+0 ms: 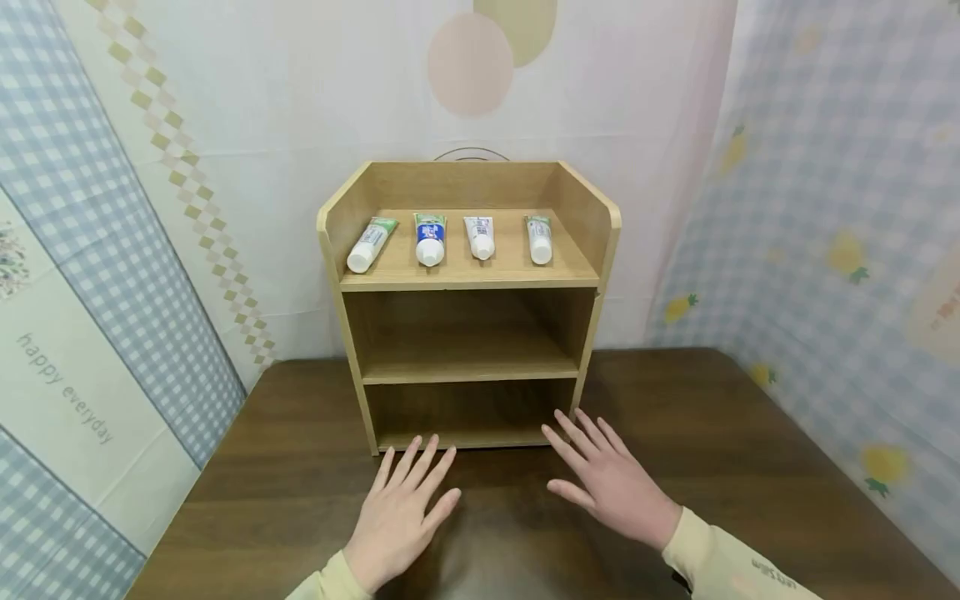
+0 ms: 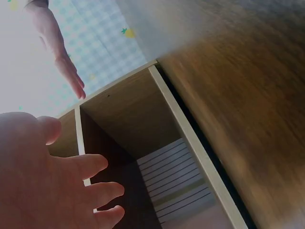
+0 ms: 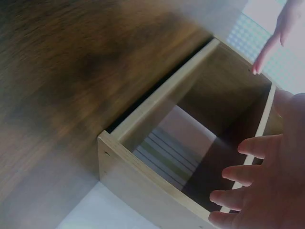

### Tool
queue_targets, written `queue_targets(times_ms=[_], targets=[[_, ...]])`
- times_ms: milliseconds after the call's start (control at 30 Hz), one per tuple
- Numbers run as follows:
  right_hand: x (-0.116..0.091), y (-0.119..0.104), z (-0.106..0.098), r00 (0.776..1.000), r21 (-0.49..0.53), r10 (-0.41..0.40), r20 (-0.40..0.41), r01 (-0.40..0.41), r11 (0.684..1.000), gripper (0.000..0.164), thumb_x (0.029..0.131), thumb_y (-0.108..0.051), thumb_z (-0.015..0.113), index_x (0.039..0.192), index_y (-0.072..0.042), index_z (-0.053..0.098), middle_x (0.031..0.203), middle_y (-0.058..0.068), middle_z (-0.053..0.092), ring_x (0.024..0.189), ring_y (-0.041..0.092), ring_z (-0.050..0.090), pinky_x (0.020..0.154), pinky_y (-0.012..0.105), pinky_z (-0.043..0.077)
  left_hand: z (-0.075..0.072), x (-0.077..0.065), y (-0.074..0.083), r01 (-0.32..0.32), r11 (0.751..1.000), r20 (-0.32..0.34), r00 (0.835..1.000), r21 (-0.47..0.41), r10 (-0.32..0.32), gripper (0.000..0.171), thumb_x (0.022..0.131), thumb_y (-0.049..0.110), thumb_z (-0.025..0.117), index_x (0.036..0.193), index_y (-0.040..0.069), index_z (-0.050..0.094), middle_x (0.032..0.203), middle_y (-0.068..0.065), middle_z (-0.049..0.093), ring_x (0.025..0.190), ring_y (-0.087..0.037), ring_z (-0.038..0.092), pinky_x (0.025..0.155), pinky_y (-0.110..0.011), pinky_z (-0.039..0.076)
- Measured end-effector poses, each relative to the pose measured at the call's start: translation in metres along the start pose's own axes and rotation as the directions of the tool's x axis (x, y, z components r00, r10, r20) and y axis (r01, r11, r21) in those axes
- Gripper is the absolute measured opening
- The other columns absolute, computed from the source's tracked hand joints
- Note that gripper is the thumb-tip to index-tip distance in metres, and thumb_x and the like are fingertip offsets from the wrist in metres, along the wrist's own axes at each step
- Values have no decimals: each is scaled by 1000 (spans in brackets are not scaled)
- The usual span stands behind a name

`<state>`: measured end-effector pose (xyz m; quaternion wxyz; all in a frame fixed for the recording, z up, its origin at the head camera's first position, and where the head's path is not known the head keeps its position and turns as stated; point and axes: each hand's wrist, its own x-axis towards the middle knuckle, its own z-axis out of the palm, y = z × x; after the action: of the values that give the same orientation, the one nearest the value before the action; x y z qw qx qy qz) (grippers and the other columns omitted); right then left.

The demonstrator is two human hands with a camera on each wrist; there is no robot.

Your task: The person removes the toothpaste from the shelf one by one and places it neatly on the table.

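My left hand (image 1: 402, 518) hovers palm down with fingers spread, in front of the lower left of a small wooden shelf (image 1: 471, 283). Over by the shelf's lower right corner, my right hand (image 1: 611, 479) is likewise spread and holds nothing. On the top board lie several tubes with white caps toward me: a green-ended tube (image 1: 371, 244) slanting at the left, a blue and green tube (image 1: 431, 239), a smaller white tube (image 1: 480, 237) and a grey-green tube (image 1: 539, 239) at the right. Both wrist views show the fingers before the shelf's open compartments.
The shelf stands on a dark brown wooden table (image 1: 247, 492) near a white patterned cloth (image 1: 300, 100) behind it. A blue checked cloth (image 1: 817, 208) hangs at the right, another checked cloth (image 1: 97, 208) at the left. Two lower compartments of the shelf face me.
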<state>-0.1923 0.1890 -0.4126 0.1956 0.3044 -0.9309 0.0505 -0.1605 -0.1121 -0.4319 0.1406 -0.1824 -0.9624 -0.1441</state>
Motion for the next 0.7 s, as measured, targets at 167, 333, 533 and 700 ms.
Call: queue_targets(times_ms=[167,333,533,700], targets=[[6,1,-6,1000,15,9,-11,-9,1000,68,90,-49,58,148,-17,41,156,11,36,142,36,37,113,52,28,-4,5,-1,-2,1000,-22,1000,11,2,55,99,52,39,148,27,41,156,-1,37,148,-25,29,119,-50,13],[12,0,-14,1000,48,-3,-14,3,999,65,92,-47,57,149,-21,40,155,9,38,142,34,38,112,52,31,-13,11,-3,10,1000,-77,997,-12,-11,59,97,54,43,149,27,38,155,-2,37,148,-25,29,119,-51,11],[20,1,-24,999,92,-10,-49,14,996,61,93,-43,59,148,-23,41,152,7,43,139,31,43,110,50,36,-30,21,-11,32,996,-169,984,-86,-46,63,97,50,48,152,28,30,158,-4,32,149,-25,26,119,-53,10],[25,3,-29,996,95,-21,-89,29,995,59,93,-41,60,146,-22,44,150,8,45,137,31,45,107,50,39,-47,30,-23,54,989,-254,963,-141,-89,69,97,45,51,155,23,22,161,-9,24,150,-30,19,118,-55,10]])
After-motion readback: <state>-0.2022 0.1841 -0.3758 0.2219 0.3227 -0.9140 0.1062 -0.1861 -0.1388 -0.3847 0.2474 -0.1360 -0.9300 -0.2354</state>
